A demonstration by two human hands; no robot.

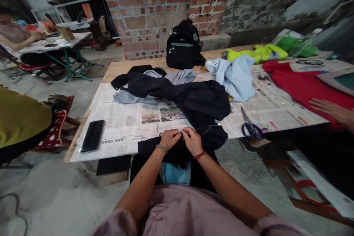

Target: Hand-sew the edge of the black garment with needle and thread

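Note:
Both my hands meet at the table's near edge over a dark garment (204, 97), which spreads up the table and hangs down toward my lap. My left hand (169, 140), wearing a green beaded bracelet, is closed in a pinch on a fold of the cloth. Close beside it, my right hand (193, 141), with a red bracelet, pinches at the same spot; its fingertips are too small to show whether a needle is between them. A pale thread (207, 129) trails over the cloth right of my right hand.
Newspaper (110, 105) covers the table. A phone (93, 135) lies left, scissors (250, 127) right. Behind are a black backpack (183, 46) and a light blue cloth (235, 75). A co-worker's hand (329, 110) rests on red fabric (293, 83); other people sit left.

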